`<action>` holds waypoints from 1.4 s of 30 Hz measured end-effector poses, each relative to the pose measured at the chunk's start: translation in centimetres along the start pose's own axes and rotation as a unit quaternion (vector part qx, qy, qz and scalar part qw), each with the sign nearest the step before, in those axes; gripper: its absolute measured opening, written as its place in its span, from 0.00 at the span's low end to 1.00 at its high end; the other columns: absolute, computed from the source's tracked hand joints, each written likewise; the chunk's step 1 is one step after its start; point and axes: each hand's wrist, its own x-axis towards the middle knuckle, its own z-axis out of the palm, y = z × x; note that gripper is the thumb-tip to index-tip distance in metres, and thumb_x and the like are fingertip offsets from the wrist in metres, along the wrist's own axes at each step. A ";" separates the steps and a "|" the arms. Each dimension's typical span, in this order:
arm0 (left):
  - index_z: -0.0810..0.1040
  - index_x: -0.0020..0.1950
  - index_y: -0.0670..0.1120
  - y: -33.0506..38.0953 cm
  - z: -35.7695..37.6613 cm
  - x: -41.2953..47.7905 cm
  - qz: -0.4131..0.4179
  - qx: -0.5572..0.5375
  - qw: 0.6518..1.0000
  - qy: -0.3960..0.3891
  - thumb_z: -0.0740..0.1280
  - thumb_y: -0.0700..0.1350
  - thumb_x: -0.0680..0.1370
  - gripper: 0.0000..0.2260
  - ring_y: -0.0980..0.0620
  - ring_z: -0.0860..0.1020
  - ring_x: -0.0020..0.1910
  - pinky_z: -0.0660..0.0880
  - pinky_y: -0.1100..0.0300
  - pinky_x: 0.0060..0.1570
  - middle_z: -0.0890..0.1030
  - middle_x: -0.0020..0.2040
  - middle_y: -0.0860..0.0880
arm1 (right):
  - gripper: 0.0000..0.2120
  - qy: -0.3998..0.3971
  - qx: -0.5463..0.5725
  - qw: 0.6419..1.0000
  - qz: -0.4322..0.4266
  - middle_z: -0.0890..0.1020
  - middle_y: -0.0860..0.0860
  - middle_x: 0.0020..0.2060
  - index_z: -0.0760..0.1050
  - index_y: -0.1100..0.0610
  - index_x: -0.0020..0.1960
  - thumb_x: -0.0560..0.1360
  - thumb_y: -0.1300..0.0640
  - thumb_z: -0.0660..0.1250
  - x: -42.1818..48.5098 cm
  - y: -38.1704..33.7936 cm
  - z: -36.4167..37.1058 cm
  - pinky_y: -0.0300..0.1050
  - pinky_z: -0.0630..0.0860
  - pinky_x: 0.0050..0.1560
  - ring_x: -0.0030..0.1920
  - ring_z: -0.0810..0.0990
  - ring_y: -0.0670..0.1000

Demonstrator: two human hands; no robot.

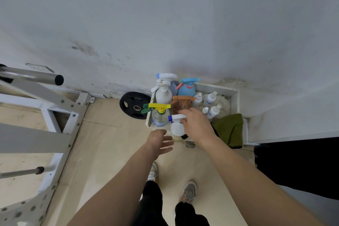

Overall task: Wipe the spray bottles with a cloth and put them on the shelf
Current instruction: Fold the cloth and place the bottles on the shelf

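Crowding the left side, a white metal rack (55, 112) limits our room there. A black weight plate (134, 105) leans at the wall just left of the shelf (218, 87). Our left hand (159, 140) hovers by the shelf's near-left corner, fingers spread, holding nothing. Next right, the yellow-topped bottle (160, 113) stands in the shelf just beside the white bottle (176, 127) at the near edge. Our right hand (194, 123) is curled over that white bottle's head and neck, clamped on it. We judge the step as lifting it out for wiping. Go straight up so the nozzle clears the yellow trigger and the orange bottle (183, 104) behind, then bring it near, over the open floor between shelf and feet. The green cloth (229, 128) drapes over the shelf's near-right corner, beyond the right hand, so the left hand should reach along the near side, not over the bottles. Small bottles (211, 102) at far right could tip. The wall corner closes off the far and right sides.
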 end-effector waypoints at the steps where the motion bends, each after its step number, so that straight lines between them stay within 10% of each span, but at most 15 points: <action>1: 0.72 0.65 0.41 -0.3 0.5 0.4 -0.010 -0.012 1.000 -0.012 0.58 0.45 0.84 0.12 0.39 0.81 0.55 0.80 0.48 0.45 0.80 0.60 0.38 | 0.10 0.003 0.003 1.000 0.000 0.80 0.54 0.54 0.80 0.54 0.60 0.81 0.59 0.66 0.0 0.1 0.1 0.53 0.76 0.50 0.54 0.78 0.58; 12: 0.75 0.67 0.50 -2.0 3.7 4.6 -0.018 -0.089 0.996 0.000 0.58 0.43 0.83 0.14 0.43 0.82 0.57 0.78 0.53 0.46 0.81 0.49 0.43 | 0.11 0.010 0.034 0.999 0.013 0.80 0.53 0.56 0.80 0.54 0.62 0.80 0.57 0.67 0.1 1.2 0.1 0.53 0.77 0.54 0.55 0.79 0.56; 23: 0.72 0.69 0.46 -2.0 3.2 3.0 0.036 0.088 0.995 -0.003 0.61 0.38 0.80 0.17 0.45 0.81 0.42 0.77 0.57 0.40 0.83 0.54 0.42 | 0.12 -0.031 0.103 0.994 0.038 0.83 0.51 0.55 0.81 0.50 0.62 0.79 0.56 0.70 -0.8 2.6 -0.5 0.52 0.78 0.55 0.54 0.79 0.53; 29: 0.78 0.55 0.49 -1.7 3.8 0.1 0.246 0.290 0.923 0.053 0.72 0.49 0.76 0.10 0.49 0.81 0.42 0.78 0.55 0.41 0.82 0.45 0.50 | 0.11 -0.014 0.156 0.986 0.058 0.83 0.51 0.52 0.83 0.52 0.61 0.80 0.59 0.69 -1.7 3.8 -3.6 0.43 0.72 0.49 0.51 0.78 0.51; 42: 0.79 0.58 0.50 1.5 8.0 -1.2 0.400 0.354 0.845 0.036 0.72 0.45 0.77 0.10 0.52 0.81 0.44 0.75 0.62 0.42 0.81 0.47 0.54 | 0.12 -0.010 0.194 0.977 0.085 0.83 0.49 0.47 0.84 0.51 0.58 0.79 0.62 0.68 -2.0 7.6 -3.3 0.32 0.65 0.37 0.46 0.77 0.49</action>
